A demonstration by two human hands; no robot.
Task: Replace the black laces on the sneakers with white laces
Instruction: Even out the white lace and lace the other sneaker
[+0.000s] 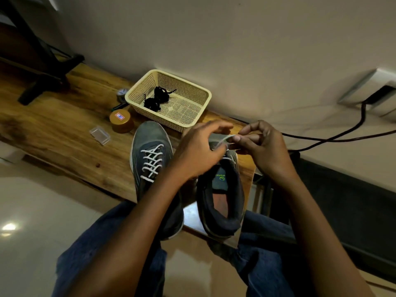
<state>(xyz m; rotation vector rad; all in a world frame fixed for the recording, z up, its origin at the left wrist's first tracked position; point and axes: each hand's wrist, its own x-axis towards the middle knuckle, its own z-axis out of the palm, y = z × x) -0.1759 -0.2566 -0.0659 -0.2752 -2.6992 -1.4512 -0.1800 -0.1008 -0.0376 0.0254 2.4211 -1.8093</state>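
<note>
Two grey sneakers stand side by side on a wooden table. The left sneaker [150,159] is laced with a white lace. The right sneaker [222,194] has its opening toward me, and its front is hidden behind my hands. My right hand [261,148] pinches a white lace [225,139] between thumb and fingertips above that shoe. My left hand [199,153] hovers over the shoe's front with curled fingers meeting the same lace. The black laces [156,99] lie bundled in a cream plastic basket [192,121] behind the shoes.
A round brown jar [121,122], a small clear plastic box [100,135] and a tape roll [122,94] sit left of the basket. A black stand foot [49,80] is at the far left. Black cables [334,136] run along the wall at right. My knees are under the table edge.
</note>
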